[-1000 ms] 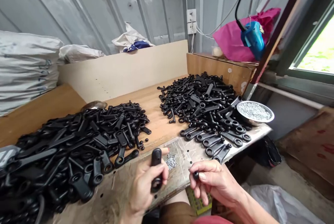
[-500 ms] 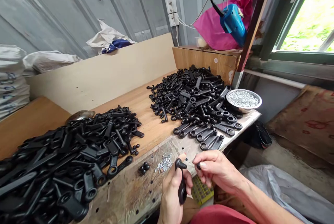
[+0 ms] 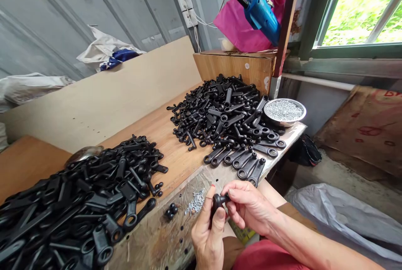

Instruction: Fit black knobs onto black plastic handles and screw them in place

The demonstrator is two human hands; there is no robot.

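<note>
My left hand [image 3: 207, 234] is wrapped around a black crank handle [image 3: 217, 203], whose lower part is hidden behind my fingers. The handle's short stub points right, towards my right hand [image 3: 251, 208]. Pinched between my right thumb and fingers is a small black knob, mostly covered, which meets the stub's end. Just left of my hands, a small heap of silver pins or screws [image 3: 195, 202] lies on the plastic-covered bench edge [image 3: 150, 242]. Beside it sits a cluster of several black balls [image 3: 171, 211].
Black crank handles form a large pile at left [image 3: 84, 203] and another at back right [image 3: 216, 110]. A row of handles [image 3: 243, 162] lines the bench's front edge near a metal bowl [image 3: 285, 111] of silver pins. A blue power tool [image 3: 262, 16] hangs above.
My right hand has moved left, bringing the small knob against the stub of the crank handle. The handle has tilted in my left hand. The camera view has shifted to the right.
</note>
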